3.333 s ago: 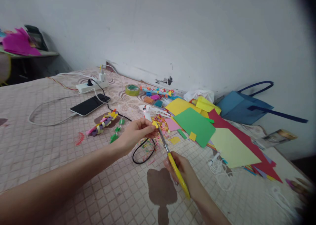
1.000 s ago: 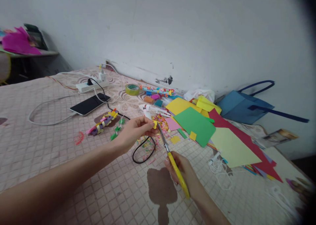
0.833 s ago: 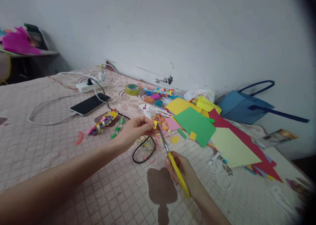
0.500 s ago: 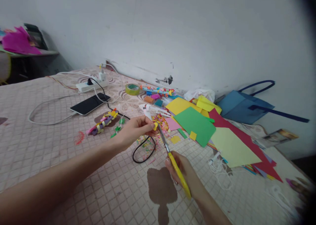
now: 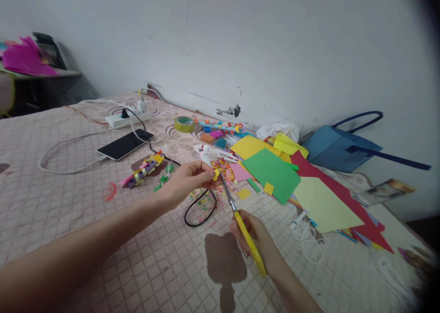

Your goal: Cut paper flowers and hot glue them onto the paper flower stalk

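Head view: curled left hand [image 5: 189, 178] pinches a yellow piece [image 5: 216, 174].

L hand [image 5: 190, 178] pinches yel. piece [image 5: 216, 174], R hand [image 5: 253, 233] w/ scissors [image 5: 241, 222] nr.

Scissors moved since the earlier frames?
No: the scissors in the right hand show no clear shift, still above and right of the brown patch in the picture.

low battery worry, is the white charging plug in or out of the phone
In: the white plug sits against the left end of the phone, with no gap showing.
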Tool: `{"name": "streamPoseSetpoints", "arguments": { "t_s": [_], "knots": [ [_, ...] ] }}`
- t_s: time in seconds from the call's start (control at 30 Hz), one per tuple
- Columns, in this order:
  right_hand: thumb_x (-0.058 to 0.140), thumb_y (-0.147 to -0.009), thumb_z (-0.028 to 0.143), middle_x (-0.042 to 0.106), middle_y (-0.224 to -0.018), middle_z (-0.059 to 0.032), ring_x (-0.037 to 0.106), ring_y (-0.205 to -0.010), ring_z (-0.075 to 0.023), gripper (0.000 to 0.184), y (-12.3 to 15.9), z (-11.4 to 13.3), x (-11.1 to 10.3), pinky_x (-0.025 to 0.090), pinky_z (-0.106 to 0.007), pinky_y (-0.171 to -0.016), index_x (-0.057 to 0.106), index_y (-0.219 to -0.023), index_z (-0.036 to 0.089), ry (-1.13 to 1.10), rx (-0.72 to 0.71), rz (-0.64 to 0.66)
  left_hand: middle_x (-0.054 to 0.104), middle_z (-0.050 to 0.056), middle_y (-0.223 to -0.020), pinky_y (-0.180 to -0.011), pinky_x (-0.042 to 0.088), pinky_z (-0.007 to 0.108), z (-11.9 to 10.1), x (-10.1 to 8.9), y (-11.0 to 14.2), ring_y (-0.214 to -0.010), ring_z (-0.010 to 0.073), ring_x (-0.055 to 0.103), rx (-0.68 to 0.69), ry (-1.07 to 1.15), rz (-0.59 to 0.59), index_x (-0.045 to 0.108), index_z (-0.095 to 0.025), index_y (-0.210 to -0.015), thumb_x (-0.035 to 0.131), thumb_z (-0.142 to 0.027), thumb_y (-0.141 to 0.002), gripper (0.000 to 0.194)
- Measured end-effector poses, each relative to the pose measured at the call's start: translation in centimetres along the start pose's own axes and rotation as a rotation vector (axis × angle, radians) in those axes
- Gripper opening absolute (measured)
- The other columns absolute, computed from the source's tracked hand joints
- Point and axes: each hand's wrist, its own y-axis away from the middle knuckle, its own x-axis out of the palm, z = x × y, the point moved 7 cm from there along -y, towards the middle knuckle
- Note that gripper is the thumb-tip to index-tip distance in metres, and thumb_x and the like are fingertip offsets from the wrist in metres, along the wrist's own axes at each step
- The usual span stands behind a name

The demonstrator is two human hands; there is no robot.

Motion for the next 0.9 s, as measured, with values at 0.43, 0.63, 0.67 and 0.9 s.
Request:
{"name": "streamPoseSetpoints", "arguments": {
  "t_s": [0.43, 0.63, 0.67, 0.9],
  "knots": [
    [0.059, -0.075, 0.053, 0.036, -0.048, 0.0076, 0.029, -0.039, -0.0059, 0.038, -0.1, -0.5, -0.2, 0.023, -0.019, -0.036, 0.043, -0.064, 0.02, 0.008, -0.007, -0.009, 0.069, 0.004, -0.072, -0.072, 0.052, 0.027, 0.0, -0.2, 0.0, -0.069, 0.0128, 0.066, 0.016, 0.019, -0.018, 0.055, -0.014, -0.073, 0.068, -0.024, -0.075, 0.017],
    [0.057, -0.077, 0.053, 0.034, -0.046, 0.0085, 0.028, -0.038, -0.006, 0.037, 0.1, -0.2, 0.0, 0.022, -0.02, -0.035, 0.043, -0.065, 0.02, 0.011, -0.004, 0.01, 0.07, 0.004, -0.072, -0.072, 0.052, 0.026, -0.2, -0.2, -0.1, -0.068, 0.0123, 0.066, 0.022, -0.006, -0.013, 0.055, -0.014, -0.073, 0.067, -0.024, -0.075, 0.017],
    [0.056, -0.077, 0.053, 0.033, -0.046, 0.0087, 0.028, -0.037, -0.0059, 0.038, 0.1, -0.1, 0.1, 0.021, -0.02, -0.035, 0.042, -0.065, 0.021, 0.01, -0.001, 0.021, 0.07, 0.004, -0.072, -0.071, 0.052, 0.026, -0.2, -0.2, -0.1, -0.067, 0.0122, 0.066, 0.023, -0.012, -0.008, 0.055, -0.014, -0.072, 0.067, -0.025, -0.075, 0.017],
    [0.045, -0.081, 0.062, 0.031, -0.051, 0.0083, 0.026, -0.038, -0.0049, 0.044, 0.3, 0.6, 0.5, 0.021, -0.02, -0.036, 0.037, -0.067, 0.021, -0.037, -0.008, 0.111, 0.07, 0.005, -0.074, -0.07, 0.052, 0.026, -0.4, -0.2, -0.2, -0.067, 0.012, 0.066, 0.037, -0.02, 0.028, 0.057, -0.014, -0.072, 0.069, -0.025, -0.074, 0.017]
  ]
}}
